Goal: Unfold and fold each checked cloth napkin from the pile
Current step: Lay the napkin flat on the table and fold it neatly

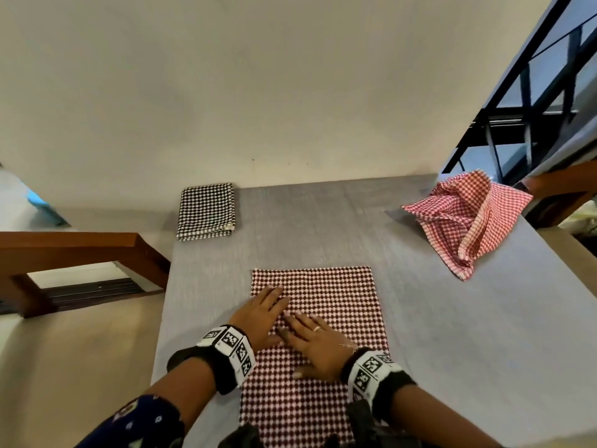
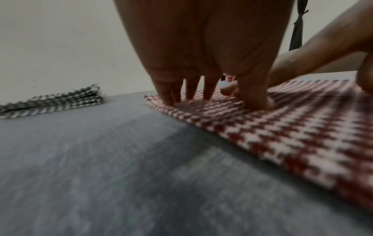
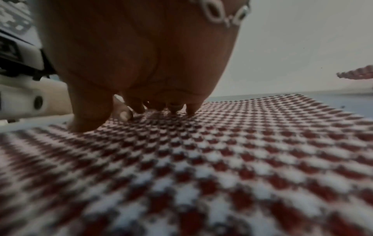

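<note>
A dark red checked napkin (image 1: 339,305) lies flat on the grey table (image 1: 452,334) in a long rectangle. My left hand (image 1: 261,313) presses flat on its left edge with straight fingers (image 2: 167,95). My right hand (image 1: 315,342) lies flat on the cloth beside it, with its fingertips under the left hand; its fingers (image 3: 173,108) touch the napkin (image 3: 222,159). A black checked napkin (image 1: 206,211) sits folded at the far left; the left wrist view shows it (image 2: 50,102) too. A light red checked napkin (image 1: 465,218) lies crumpled at the far right.
A pale wall (image 1: 258,92) runs along the table's back edge. Brown wooden furniture (image 1: 74,253) stands left of the table, with another piece (image 1: 555,185) at the right. Dark window frames (image 1: 533,92) fill the upper right corner.
</note>
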